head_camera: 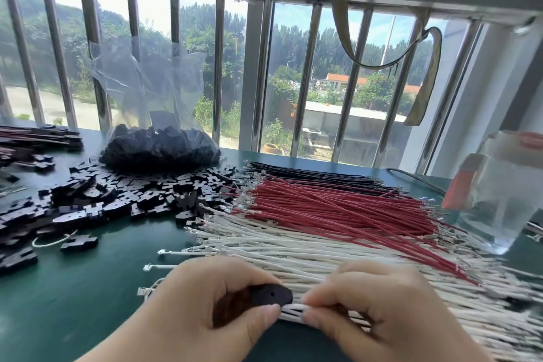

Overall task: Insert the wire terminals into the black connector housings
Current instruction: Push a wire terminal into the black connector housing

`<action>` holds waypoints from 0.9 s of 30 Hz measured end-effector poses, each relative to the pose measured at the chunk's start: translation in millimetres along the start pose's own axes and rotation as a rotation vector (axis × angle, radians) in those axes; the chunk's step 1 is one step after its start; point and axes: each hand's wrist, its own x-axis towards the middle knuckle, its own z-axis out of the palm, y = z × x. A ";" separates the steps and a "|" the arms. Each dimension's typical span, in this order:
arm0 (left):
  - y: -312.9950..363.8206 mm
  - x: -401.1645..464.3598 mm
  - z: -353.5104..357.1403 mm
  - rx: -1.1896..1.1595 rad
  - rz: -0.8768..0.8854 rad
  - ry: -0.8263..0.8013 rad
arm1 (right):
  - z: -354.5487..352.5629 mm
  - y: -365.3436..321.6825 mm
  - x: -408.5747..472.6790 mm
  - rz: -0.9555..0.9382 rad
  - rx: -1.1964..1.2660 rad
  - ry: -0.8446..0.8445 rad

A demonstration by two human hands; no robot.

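My left hand (205, 311) grips a black connector housing (271, 294) near the table's front edge. Right beside it, my right hand (379, 306) pinches a white wire (292, 309) whose end meets the housing. Whether its terminal is inside the housing cannot be seen. Behind my hands lies a wide spread of wires: white wires (308, 247) nearest, red wires (332, 203) in the middle, black wires (308, 175) farthest. A pile of loose black housings (117, 200) covers the left of the green table (88, 288).
A clear plastic bag of black housings (158, 147) stands at the back by the barred window (258, 73). Finished wire assemblies (35, 138) lie at the far left. A clear plastic container (505, 191) stands at the right edge.
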 end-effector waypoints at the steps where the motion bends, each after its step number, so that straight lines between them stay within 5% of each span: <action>1: 0.6 -0.7 1.4 0.097 0.070 0.051 | 0.5 -0.4 0.1 0.000 0.011 0.025; 5: 2.4 -0.1 5.2 0.145 0.131 0.123 | 6.3 0.0 -1.0 0.044 0.081 0.068; 12: -7.9 4.5 4.0 -0.048 0.078 -0.038 | -0.7 0.6 6.5 0.070 0.245 -0.063; 17: -20.1 13.7 -8.0 0.005 0.005 -0.051 | -20.0 24.9 48.0 0.227 0.009 -0.462; 20: -24.3 17.3 -19.2 -0.033 -0.120 -0.021 | -11.1 58.2 80.2 0.309 -0.152 -0.286; 27: -20.6 16.1 -22.8 -0.021 -0.180 0.028 | 21.7 82.3 87.6 0.233 -0.345 -0.176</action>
